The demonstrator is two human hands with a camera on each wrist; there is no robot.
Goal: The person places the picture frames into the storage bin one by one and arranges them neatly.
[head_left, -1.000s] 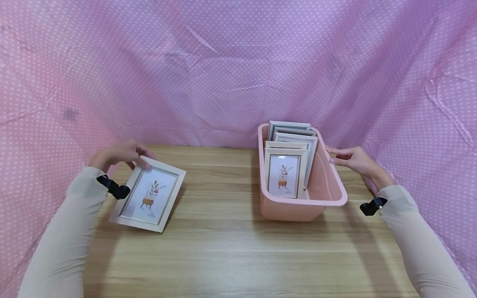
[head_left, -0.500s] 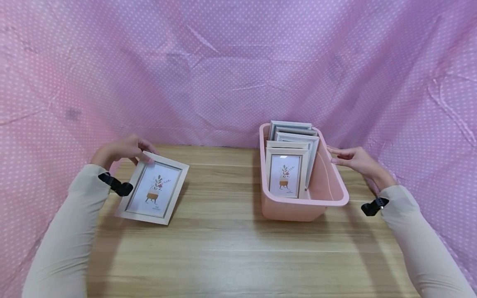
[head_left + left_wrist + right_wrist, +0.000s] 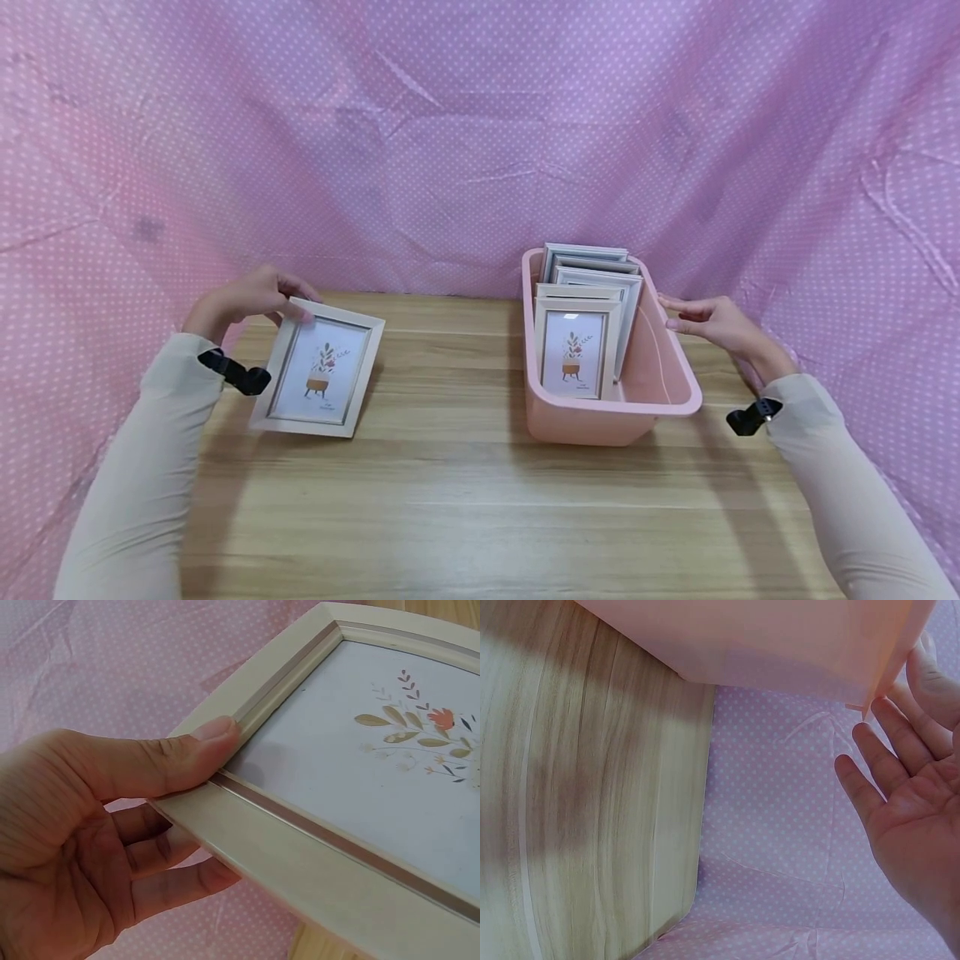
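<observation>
My left hand pinches a cream picture frame by its upper left corner. In the left wrist view the thumb lies across the front and the other fingers are behind. The frame leans back, showing a printed plant in an orange pot; whether its lower edge touches the table is unclear. My right hand is at the right rim of a pink plastic bin, its fairly straight fingers touching the rim from outside. Inside the bin stand several picture frames, the front one with the same print.
The bin sits on a wooden table, right of the middle. Bare tabletop lies between it and the held frame. A pink dotted cloth hangs behind and along both sides.
The left hand has raised the picture frame slightly and shifted it right and away from me, turning it a little more upright. The right hand and the bin look nearly unchanged.
</observation>
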